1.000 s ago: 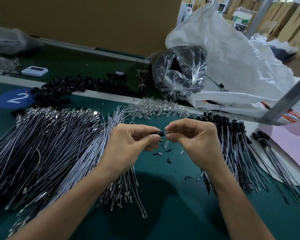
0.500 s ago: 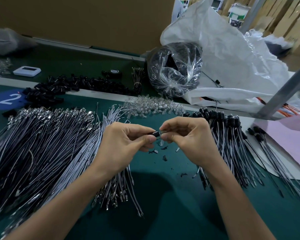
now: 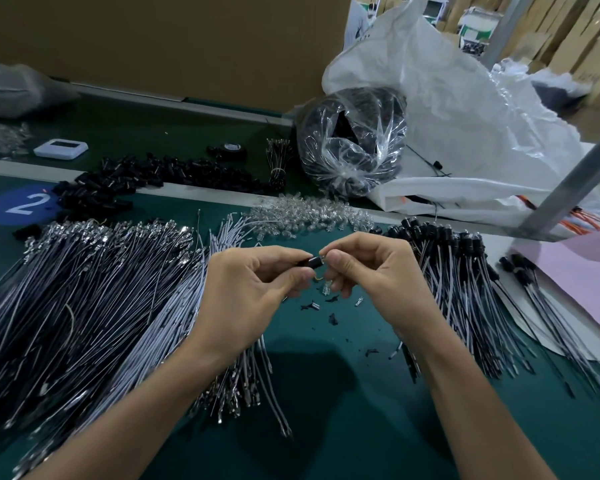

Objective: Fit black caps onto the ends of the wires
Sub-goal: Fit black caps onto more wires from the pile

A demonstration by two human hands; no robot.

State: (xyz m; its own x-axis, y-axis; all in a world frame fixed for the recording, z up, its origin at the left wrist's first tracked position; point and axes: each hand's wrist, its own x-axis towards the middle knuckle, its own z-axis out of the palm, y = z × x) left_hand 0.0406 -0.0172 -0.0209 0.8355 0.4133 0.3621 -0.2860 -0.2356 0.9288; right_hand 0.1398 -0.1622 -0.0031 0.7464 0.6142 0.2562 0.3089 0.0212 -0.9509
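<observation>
On our left the bare wires [image 3: 84, 299] lie fanned across the green bench [image 3: 343, 427], thin grey strands with small metal tips. We judge them light and limp, so each wants gripping close to its tip or it will buckle when pushed. Our left hand [image 3: 246, 292] pinches a black cap [image 3: 312, 264] between thumb and forefinger, raised above the bench between both hands. It is a short, dark, glossy sleeve, and we take it for light, stiff and slippery, best held by its sides with the mouth left free. Our right hand [image 3: 371, 282] pinches a small pale wire end [image 3: 321, 260] against that mouth; the strand behind it is hidden by the fingers. Further right lie the capped wires [image 3: 465, 278], their black ends bunched together along the far side.
</observation>
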